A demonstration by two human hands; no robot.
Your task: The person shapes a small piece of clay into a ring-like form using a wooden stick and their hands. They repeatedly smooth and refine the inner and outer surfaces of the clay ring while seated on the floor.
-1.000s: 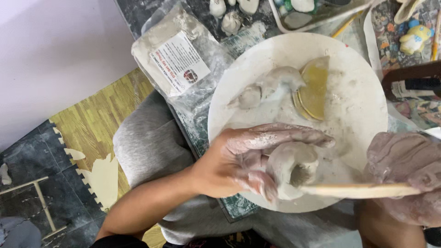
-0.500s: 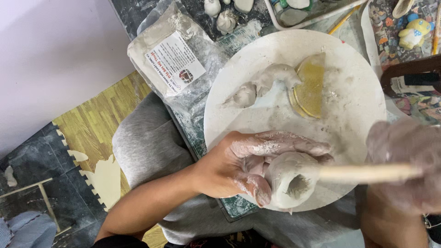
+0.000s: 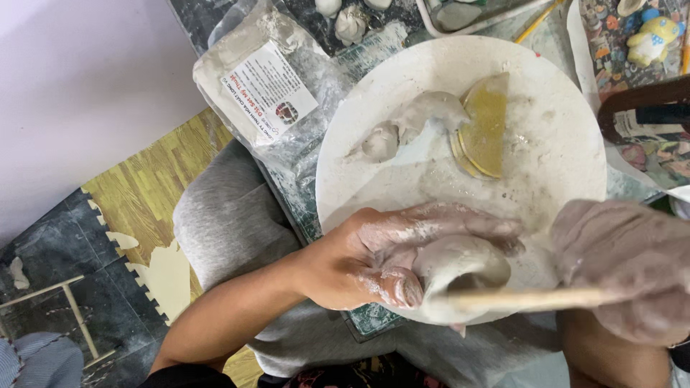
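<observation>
Item: hollow grey clay piece (image 3: 460,269), cupped in the left hand (image 3: 381,262), fingers curled around it from the left, over the near rim of the round white board (image 3: 560,136). Its opening faces right, toward the right hand (image 3: 625,269), which is closed on a wooden stick (image 3: 532,298). The stick lies level, left to right, its tip at the opening. Also on the board: a clay scrap (image 3: 410,122) and a yellow sponge (image 3: 485,126).
</observation>
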